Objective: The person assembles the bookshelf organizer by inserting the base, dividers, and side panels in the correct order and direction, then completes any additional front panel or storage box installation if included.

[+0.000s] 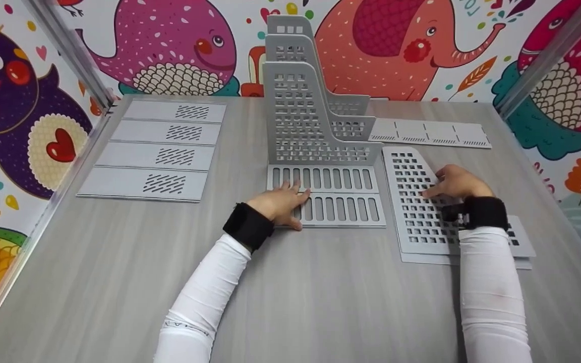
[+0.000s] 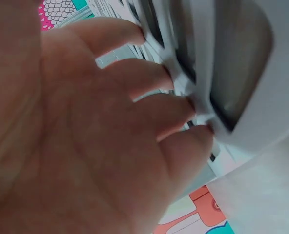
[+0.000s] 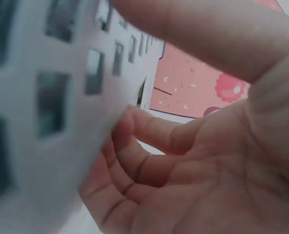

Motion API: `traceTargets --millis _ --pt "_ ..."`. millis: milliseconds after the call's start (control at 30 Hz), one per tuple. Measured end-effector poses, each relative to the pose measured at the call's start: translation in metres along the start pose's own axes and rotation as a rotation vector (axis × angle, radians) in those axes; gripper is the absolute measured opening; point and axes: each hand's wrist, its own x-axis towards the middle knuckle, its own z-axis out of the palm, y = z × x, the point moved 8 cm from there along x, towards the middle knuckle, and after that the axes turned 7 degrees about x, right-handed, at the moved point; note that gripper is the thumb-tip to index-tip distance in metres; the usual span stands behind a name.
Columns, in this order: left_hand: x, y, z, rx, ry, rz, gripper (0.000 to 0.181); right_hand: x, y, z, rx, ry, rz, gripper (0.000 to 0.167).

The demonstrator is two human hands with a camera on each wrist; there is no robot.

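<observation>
My left hand [image 1: 278,204] rests with spread fingers on a grey slotted panel [image 1: 341,193] that lies flat in front of a partly assembled file rack [image 1: 290,73]. In the left wrist view the fingertips touch the bars of the slotted panel [image 2: 281,83]. To the right, my right hand [image 1: 459,182] holds the slanted edge of a perforated side panel [image 1: 429,246]. The right wrist view has the thumb over the face of this perforated panel [image 3: 81,122] and the other fingers curled at its edge. A similar panel [image 1: 424,258] lies beneath it.
Several flat panels with slanted slits [image 1: 119,176] lie side by side at the left. A long white strip [image 1: 437,132] lies behind the perforated panels. Cartoon-printed walls [image 1: 270,50] bound the grey table [image 1: 321,292].
</observation>
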Motion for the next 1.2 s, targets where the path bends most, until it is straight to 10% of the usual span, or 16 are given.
traceTargets --millis 367,667,900,1200 --pt "-0.001 0.000 -0.003 0.005 0.039 -0.019 0.087 -0.016 -0.007 -0.026 0.492 0.095 -0.198 0.052" --pt "0.000 0.000 -0.004 0.002 0.050 -0.019 0.085 -0.045 -0.055 -0.044 1.136 -0.014 -0.729 0.032" --pt "0.001 0.001 -0.003 0.000 0.042 -0.018 0.085 -0.057 -0.062 -0.056 1.082 0.243 -0.801 0.029" --pt "0.000 0.000 -0.003 -0.006 0.041 -0.007 0.085 -0.058 -0.062 -0.056 0.910 0.302 -0.767 0.033"
